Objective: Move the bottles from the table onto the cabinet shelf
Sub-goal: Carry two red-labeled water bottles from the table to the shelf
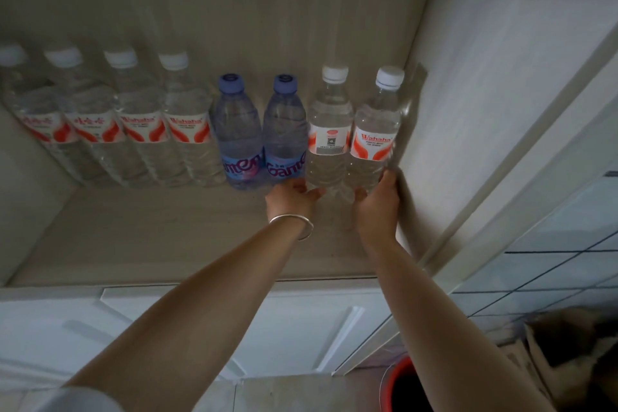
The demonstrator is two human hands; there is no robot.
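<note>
Now, left hand: fingers curled around base of clear bottle.
Right hand: gripping base of end bottle, beside cabinet wall.
Bottles: upright on shelf.
Left of hands: blue bottles, then four clear ones.

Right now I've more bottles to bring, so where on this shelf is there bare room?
Free: the shelf front, between the bottle row and the front edge, left of the left hand. Crowded: the back row, and the right corner, where the right hand meets the side wall.
</note>
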